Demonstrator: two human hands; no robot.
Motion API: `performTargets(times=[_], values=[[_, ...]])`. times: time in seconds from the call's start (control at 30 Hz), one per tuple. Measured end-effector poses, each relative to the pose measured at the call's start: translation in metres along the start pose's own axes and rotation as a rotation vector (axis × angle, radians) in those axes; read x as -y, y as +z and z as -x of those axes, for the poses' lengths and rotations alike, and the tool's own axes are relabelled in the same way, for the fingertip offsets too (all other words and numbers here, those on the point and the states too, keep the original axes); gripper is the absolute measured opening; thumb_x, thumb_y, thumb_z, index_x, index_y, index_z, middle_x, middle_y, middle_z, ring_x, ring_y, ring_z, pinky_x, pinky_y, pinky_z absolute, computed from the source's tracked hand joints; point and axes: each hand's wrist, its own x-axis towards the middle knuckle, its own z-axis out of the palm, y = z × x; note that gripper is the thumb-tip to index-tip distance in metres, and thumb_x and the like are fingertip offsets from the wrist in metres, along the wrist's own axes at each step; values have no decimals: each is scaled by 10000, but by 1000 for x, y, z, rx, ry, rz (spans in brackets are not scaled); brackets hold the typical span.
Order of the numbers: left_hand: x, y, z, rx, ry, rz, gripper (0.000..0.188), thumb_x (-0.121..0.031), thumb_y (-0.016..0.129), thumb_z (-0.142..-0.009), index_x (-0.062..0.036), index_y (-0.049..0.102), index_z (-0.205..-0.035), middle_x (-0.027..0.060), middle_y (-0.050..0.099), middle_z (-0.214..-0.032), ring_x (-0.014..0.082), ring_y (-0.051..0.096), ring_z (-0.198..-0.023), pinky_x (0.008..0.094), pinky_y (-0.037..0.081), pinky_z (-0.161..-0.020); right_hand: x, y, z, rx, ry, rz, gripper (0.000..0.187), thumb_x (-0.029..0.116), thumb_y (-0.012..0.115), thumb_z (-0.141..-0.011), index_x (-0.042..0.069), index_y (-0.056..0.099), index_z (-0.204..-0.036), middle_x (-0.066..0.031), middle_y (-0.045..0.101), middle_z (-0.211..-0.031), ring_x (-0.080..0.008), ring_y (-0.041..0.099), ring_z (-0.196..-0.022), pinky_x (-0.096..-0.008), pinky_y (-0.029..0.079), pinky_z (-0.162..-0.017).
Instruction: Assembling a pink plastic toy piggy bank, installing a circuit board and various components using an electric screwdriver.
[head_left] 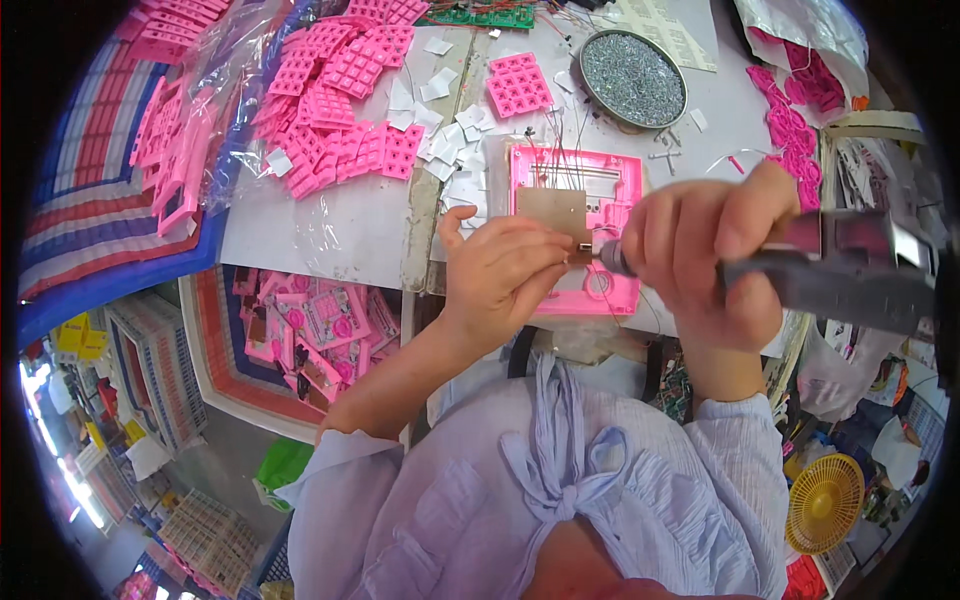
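Observation:
A pink plastic casing (627,178) lies on the table in front of me, with a brown circuit board (548,208) in it and several thin wires rising from its far side. My right hand (715,240) is wrapped round a dark power screwdriver (815,285) held sideways. Its tip points left, at the board's lower right corner. My left hand (508,262) is closed there, thumb and fingertips pinched together at the board's edge beside the tip. Whatever small piece sits between those fingertips is too small to make out.
A round dish of small metal screws (633,80) stands beyond the casing. Pink keypad pieces (345,90) are heaped at far left, near scattered white paper squares (450,140). A bin of pink casings (320,325) sits at left. Pink parts (790,130) spill from a bag at right.

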Motion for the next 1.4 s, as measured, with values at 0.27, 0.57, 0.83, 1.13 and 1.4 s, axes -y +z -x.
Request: performTargets(times=[0.27,0.57,0.83,1.13,1.4], values=[[0,5,9,-100,-28,187,170,-93,787,-801,-164,719,-939,-44,760,-1040,158,679,-954,439,256,-1014,14,40,-18,-140,90,49,310,338,713,-950,146,475,-1001,40,490,-596,-125,462,-512,-302,398,-504],[12,-30,3,-99,-33,-91,121,-139,805,-816,-123,698,-871,-8,732,-876,174,662,-748,408,362,-885,-15,17,11,-130,109,108,280,283,696,-955,125,468,-996,20,475,-596,-113,438,-502,-306,372,-503],[21,-41,8,-78,-9,-66,230,-159,790,-824,-129,598,-702,-3,525,-607,199,500,-556,384,330,-749,-28,27,15,-121,268,175,256,164,702,-936,102,454,-949,-12,487,-609,-123,443,-513,-328,394,-531],[11,-29,5,-22,-20,-103,199,-133,807,-783,-150,610,-760,-25,579,-683,187,551,-664,392,300,-819,-30,35,16,-107,202,351,243,149,691,-956,97,453,-957,-14,511,-632,-134,471,-537,-341,430,-565],[12,-24,11,-29,-29,-89,180,-96,806,-773,-167,701,-902,-38,692,-787,164,630,-746,394,316,-868,-18,31,15,-137,313,284,260,217,687,-977,100,460,-1025,0,498,-628,-110,477,-515,-335,431,-537]])
